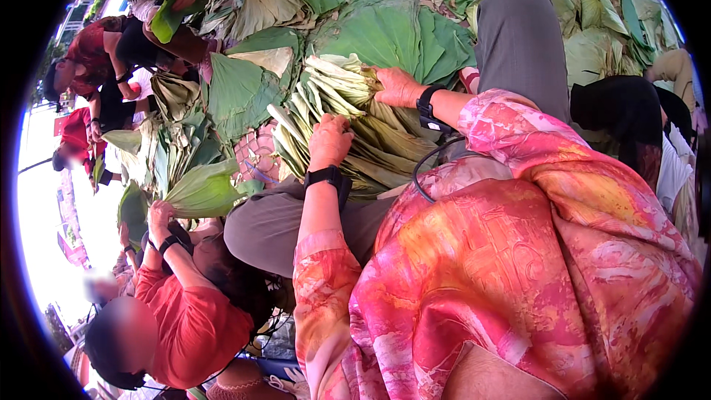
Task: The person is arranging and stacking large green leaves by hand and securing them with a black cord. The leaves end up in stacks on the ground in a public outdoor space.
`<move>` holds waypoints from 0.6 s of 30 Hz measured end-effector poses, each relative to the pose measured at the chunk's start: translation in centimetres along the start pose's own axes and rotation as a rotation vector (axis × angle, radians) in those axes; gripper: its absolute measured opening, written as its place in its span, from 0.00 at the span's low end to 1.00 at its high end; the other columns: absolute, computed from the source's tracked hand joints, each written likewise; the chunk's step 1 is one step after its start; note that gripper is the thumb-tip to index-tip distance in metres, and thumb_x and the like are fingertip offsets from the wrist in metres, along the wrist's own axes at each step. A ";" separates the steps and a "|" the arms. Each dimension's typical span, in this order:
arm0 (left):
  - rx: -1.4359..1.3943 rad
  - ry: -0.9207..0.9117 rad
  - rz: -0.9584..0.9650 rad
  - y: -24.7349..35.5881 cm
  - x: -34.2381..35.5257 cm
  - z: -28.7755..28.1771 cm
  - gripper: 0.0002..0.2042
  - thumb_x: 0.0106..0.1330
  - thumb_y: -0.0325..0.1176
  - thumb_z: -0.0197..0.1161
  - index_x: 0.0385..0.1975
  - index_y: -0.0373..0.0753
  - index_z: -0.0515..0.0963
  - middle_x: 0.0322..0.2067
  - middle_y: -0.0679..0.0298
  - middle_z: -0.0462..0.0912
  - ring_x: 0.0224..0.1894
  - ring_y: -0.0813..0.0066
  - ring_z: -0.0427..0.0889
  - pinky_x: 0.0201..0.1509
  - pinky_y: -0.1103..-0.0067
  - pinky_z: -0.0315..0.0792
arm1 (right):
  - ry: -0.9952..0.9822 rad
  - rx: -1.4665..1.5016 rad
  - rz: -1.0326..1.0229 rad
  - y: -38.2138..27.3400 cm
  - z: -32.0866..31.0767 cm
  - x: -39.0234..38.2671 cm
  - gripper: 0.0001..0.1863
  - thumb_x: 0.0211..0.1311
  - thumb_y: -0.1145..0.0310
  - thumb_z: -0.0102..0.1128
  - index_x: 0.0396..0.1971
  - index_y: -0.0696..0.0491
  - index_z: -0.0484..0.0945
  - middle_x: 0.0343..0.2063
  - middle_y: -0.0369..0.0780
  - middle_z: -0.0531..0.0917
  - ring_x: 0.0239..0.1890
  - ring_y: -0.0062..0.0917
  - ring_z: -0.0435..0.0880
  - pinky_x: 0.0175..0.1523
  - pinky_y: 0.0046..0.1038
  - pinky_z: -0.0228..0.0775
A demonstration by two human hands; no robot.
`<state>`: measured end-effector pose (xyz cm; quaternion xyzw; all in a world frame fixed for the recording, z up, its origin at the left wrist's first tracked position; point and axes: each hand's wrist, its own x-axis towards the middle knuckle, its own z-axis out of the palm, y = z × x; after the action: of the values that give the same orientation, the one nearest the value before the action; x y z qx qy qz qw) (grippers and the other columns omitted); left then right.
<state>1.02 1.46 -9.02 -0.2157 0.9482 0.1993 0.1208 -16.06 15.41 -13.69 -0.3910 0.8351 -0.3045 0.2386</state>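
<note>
A thick bundle of folded, pale green and tan lotus leaves [392, 141] lies in front of me between my knees. My left hand [330, 138] is closed on the near left side of the bundle, fingers curled into the folded edges. Farther right, my right hand [398, 87] grips the pale rolled ends [341, 81] at the far side of the bundle, thumb and fingers pressed against them. Both wrists wear black bands. The underside of the bundle and some fingertips are hidden.
Flat green leaves [396, 30] are piled ahead, with another leaf stack [248, 92] to their left. More leaves [592, 7] lie at the far right. On the left, a person in a red shirt [196, 326] holds a large green leaf [204, 189]. Other people sit beyond.
</note>
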 end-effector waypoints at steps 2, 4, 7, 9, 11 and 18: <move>0.009 -0.059 -0.045 -0.1 0.3 -0.4 0.11 0.50 0.35 0.67 0.34 0.46 0.79 0.41 0.59 0.75 0.47 0.56 0.74 0.51 0.68 0.70 | 0.090 -0.029 0.025 1.4 -0.7 0.7 0.23 0.44 0.68 0.54 0.45 0.53 0.70 0.30 0.51 0.80 0.36 0.48 0.79 0.42 0.43 0.71; -0.005 -0.091 -0.083 -0.4 0.2 -0.4 0.11 0.51 0.35 0.66 0.35 0.46 0.79 0.43 0.59 0.74 0.49 0.56 0.73 0.53 0.68 0.69 | 0.191 -0.042 0.036 2.4 -1.3 1.0 0.22 0.44 0.68 0.54 0.44 0.53 0.69 0.29 0.51 0.80 0.36 0.48 0.79 0.42 0.43 0.71; -0.034 -0.088 -0.101 -0.7 0.2 -0.2 0.11 0.50 0.35 0.67 0.34 0.46 0.79 0.43 0.59 0.74 0.49 0.56 0.73 0.53 0.68 0.69 | 0.268 -0.041 0.074 3.7 -1.3 1.2 0.22 0.45 0.68 0.55 0.44 0.53 0.69 0.31 0.51 0.80 0.38 0.48 0.79 0.43 0.44 0.71; -0.031 -0.084 -0.097 -0.6 0.3 -0.1 0.11 0.50 0.35 0.67 0.34 0.46 0.79 0.43 0.59 0.74 0.49 0.56 0.73 0.53 0.67 0.69 | 0.271 -0.038 0.110 4.2 -0.9 1.2 0.23 0.45 0.68 0.55 0.46 0.52 0.69 0.33 0.51 0.80 0.39 0.48 0.78 0.44 0.44 0.71; -0.022 -0.083 -0.099 -0.5 0.4 -0.1 0.11 0.50 0.35 0.67 0.33 0.45 0.80 0.42 0.59 0.74 0.49 0.56 0.73 0.52 0.67 0.69 | 0.207 0.030 0.107 4.2 -0.2 1.3 0.26 0.43 0.65 0.58 0.46 0.56 0.68 0.36 0.53 0.79 0.41 0.48 0.78 0.46 0.41 0.71; -0.048 -0.043 -0.096 -1.0 0.5 0.3 0.11 0.49 0.35 0.68 0.33 0.45 0.80 0.41 0.58 0.75 0.48 0.56 0.73 0.51 0.67 0.70 | 0.071 0.174 0.148 3.2 2.5 1.0 0.39 0.38 0.60 0.68 0.54 0.58 0.65 0.41 0.52 0.79 0.46 0.44 0.77 0.52 0.34 0.69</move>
<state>1.13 0.58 -9.75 -0.2596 0.9289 0.2206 0.1454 -16.68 15.50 -17.82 -0.2950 0.8400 -0.3711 0.2639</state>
